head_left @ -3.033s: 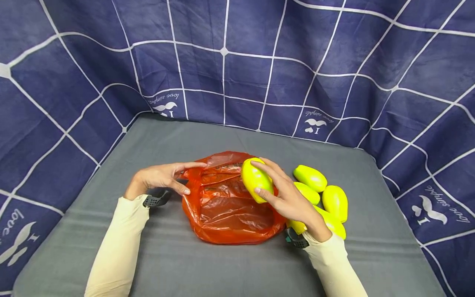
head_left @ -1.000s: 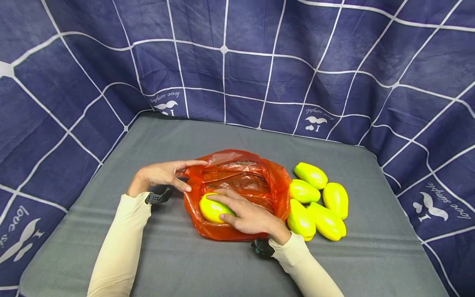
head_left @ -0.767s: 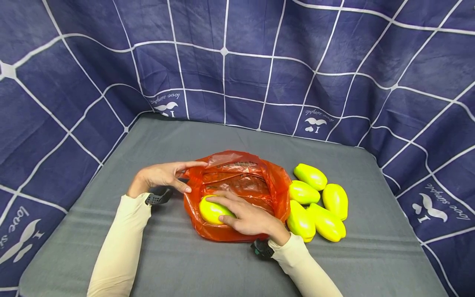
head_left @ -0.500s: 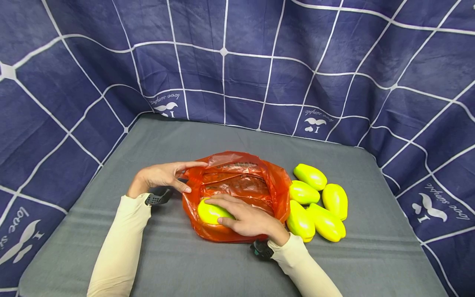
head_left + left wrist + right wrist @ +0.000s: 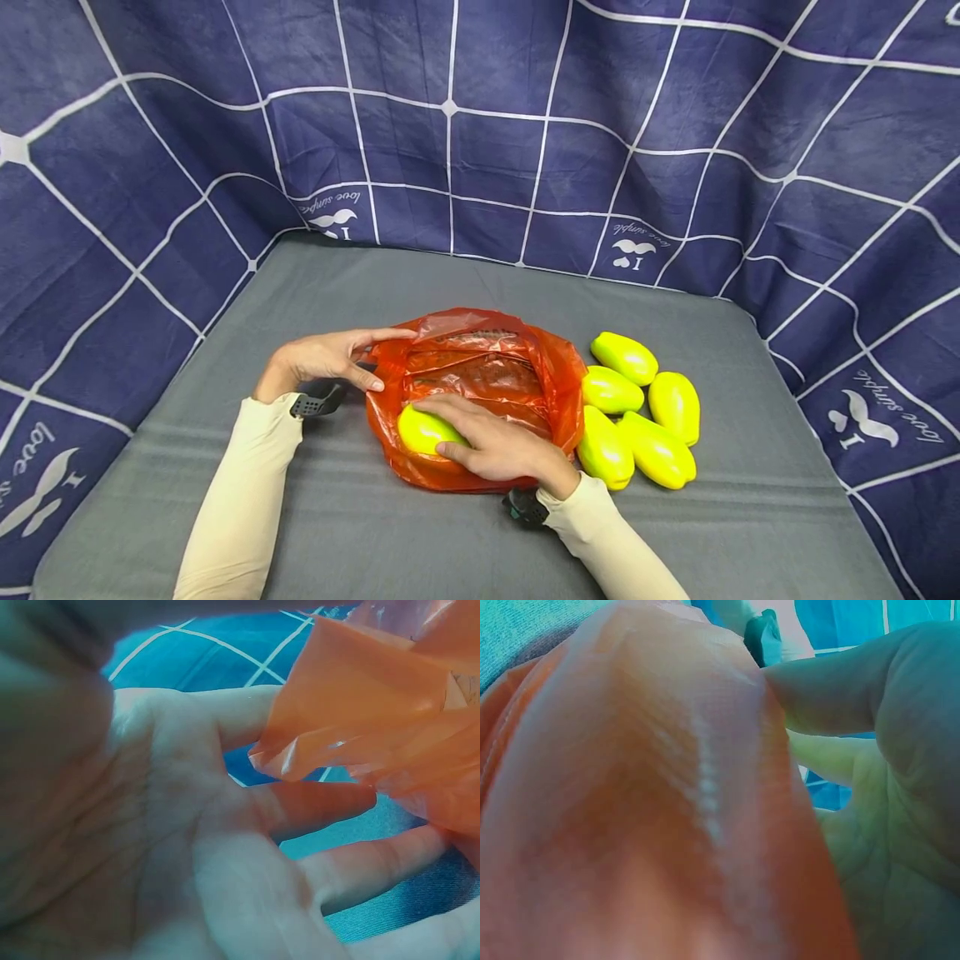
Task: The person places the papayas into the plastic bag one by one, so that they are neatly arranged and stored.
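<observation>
A red plastic bag (image 5: 480, 375) lies with its mouth spread on the grey surface. My left hand (image 5: 326, 358) is at the bag's left rim, its fingers straight and spread against the film; the left wrist view shows the bag's film (image 5: 360, 697) lying over some of them. Inside the bag's near left part sits a smooth yellow-green fruit (image 5: 426, 430). My right hand (image 5: 495, 437) reaches in and holds it, thumb on the near side and fingers over the top. In the right wrist view the bag's film (image 5: 652, 795) hides the fruit and most fingers.
Several more yellow-green fruits (image 5: 628, 358) lie in a cluster just right of the bag, the nearest one (image 5: 604, 447) close by its right side. A blue cloth with white lines (image 5: 495, 150) hangs behind and along both sides of the grey surface (image 5: 420, 542).
Three seconds ago my right hand held the fruit above the bag's right side; it has since carried it left and down into the bag. The left hand stays at the rim.
</observation>
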